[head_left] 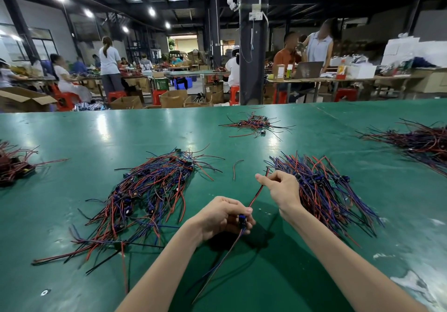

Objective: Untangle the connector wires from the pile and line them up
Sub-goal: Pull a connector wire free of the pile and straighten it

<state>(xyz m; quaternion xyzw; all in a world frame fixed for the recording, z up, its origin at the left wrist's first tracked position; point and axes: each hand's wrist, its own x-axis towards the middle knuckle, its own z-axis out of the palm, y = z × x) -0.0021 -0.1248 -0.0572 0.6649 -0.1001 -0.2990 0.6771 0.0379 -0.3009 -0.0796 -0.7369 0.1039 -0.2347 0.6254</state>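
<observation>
Left hand [225,217], right hand [280,188] on connector wire [257,196]

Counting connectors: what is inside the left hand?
A blue connector shows in the left hand, its wires running up to the right hand; anything deeper in its grip is covered.

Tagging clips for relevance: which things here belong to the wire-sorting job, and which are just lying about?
In the job: left hand, right hand, the connector wire they hold, tangled pile, neater bundle.
Lying about: loose wire, far pile, left-edge pile, right-edge pile, laptop.
</observation>
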